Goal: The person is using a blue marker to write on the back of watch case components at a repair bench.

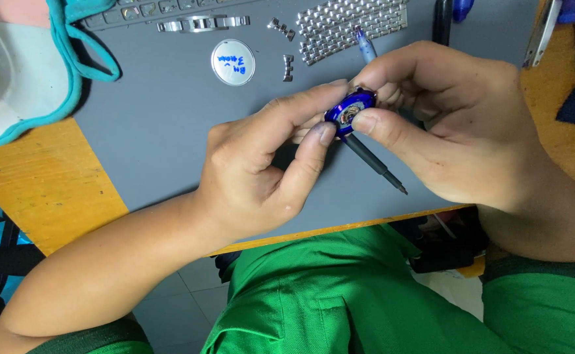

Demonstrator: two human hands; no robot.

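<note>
I see a grey mat (169, 118) over a yellow wooden bench (44, 183), tiled floor below. Left hand (261, 164) and right hand (445, 124) meet at mat centre; fingers of both clamped on a blue watch case (350, 110), long axis 2-to-8 o'clock, open side up. Dark pen-like tool (376, 164) under it points to 4 o'clock. Metal bracelet links (349, 26) at 12; round caseback (233, 62) at 10.

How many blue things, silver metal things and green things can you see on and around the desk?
Blue: 1, the watch case pinched between the left hand and right hand.
Silver metal: 5, a round disc, a band strip, a pile of links, and two loose link bits.
Green: 1, the person's clothing.
Total: 7
</note>
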